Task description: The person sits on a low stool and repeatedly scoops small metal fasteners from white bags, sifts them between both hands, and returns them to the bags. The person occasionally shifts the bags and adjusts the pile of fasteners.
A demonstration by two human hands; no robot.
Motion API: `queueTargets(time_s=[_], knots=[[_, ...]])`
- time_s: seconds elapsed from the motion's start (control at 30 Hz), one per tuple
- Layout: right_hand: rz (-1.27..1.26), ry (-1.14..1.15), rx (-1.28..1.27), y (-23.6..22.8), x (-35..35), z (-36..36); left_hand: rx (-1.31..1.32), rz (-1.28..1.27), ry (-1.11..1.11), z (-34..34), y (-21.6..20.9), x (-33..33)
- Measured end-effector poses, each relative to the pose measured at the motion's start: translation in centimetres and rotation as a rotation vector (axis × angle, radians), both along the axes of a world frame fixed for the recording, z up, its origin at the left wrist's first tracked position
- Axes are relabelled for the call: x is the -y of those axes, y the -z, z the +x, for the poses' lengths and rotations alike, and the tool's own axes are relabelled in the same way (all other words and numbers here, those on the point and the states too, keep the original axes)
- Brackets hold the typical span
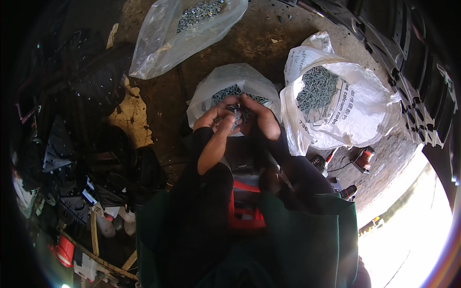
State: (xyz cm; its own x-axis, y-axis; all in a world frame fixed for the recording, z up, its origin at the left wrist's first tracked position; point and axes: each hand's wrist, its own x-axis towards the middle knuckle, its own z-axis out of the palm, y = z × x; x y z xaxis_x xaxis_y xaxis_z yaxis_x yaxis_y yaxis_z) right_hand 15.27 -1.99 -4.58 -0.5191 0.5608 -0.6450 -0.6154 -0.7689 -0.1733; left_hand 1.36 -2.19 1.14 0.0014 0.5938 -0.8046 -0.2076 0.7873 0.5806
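Small silvery metal screws (236,115): bunched between the hands, above a translucent white plastic bag (198,102). Left hand (214,120): fingers grasping screws. Right hand (263,116): fingers curled, grip cannot be told. Step, apparently: handling loose screws; next move calls for light finger control.

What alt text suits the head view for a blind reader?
A left hand and right hand hold screws over a pale bag of screws. To the right is a white sack of screws; beyond, a clear bag of metal bits.
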Motion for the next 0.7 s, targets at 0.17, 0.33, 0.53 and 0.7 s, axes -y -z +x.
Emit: queueTargets(time_s=[0.17,0.33,0.53,0.7], knots=[[-0.100,-0.007,-0.112,0.2,0.0,0.1,0.061,-0.118,0.060,-0.3,-2.0,-0.2],[-0.253,0.102,-0.107,0.5,0.7,-0.7,0.168,-0.121,0.158,-1.6,-3.0,-0.9],[-0.252,0.146,-0.163,0.0,0.8,-0.8,0.399,-0.152,0.099,-4.0,-3.9,-1.7],[-0.147,0.107,-0.084,-0.6,0.6,-0.5,0.483,-0.015,0.027,-5.5,-3.5,-2.0]])
